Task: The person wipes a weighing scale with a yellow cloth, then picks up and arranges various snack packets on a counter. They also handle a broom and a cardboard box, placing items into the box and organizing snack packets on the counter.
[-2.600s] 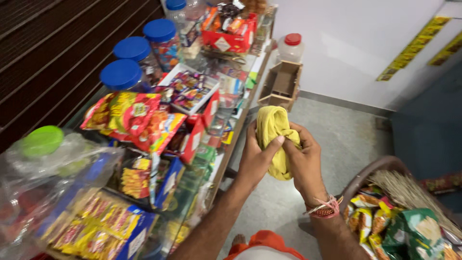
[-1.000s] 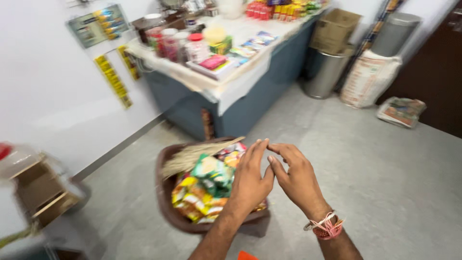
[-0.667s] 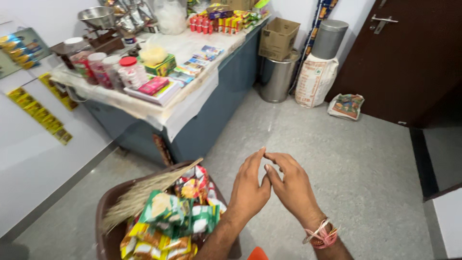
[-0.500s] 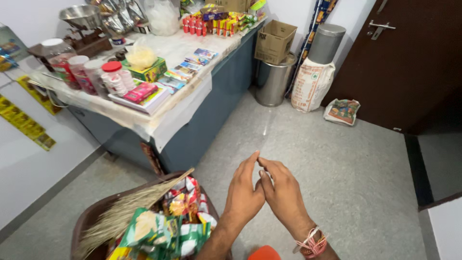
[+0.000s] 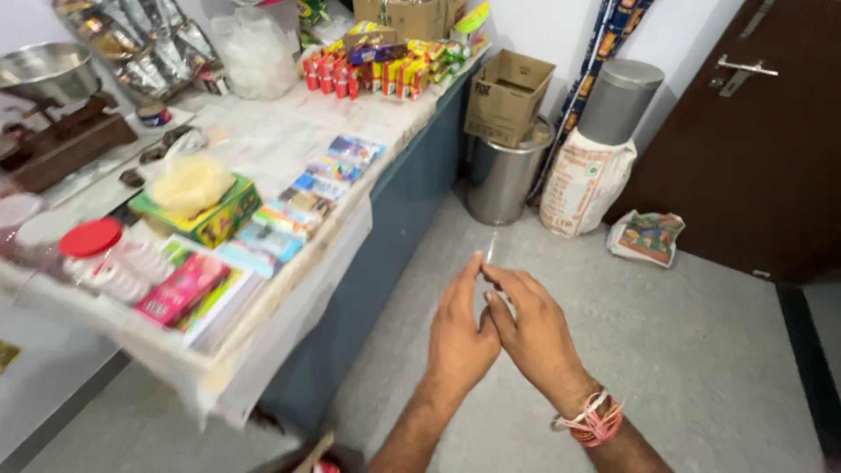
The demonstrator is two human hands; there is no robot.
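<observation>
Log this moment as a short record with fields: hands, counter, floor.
left hand: bare, fingers up, touching the right hand
right hand: thread bracelet at wrist, fingertips meet the left's; whether they pinch anything, cannot tell
counter: snack packets, red-lidded jar, green box
floor: steel bin with cardboard box, white sack
</observation>
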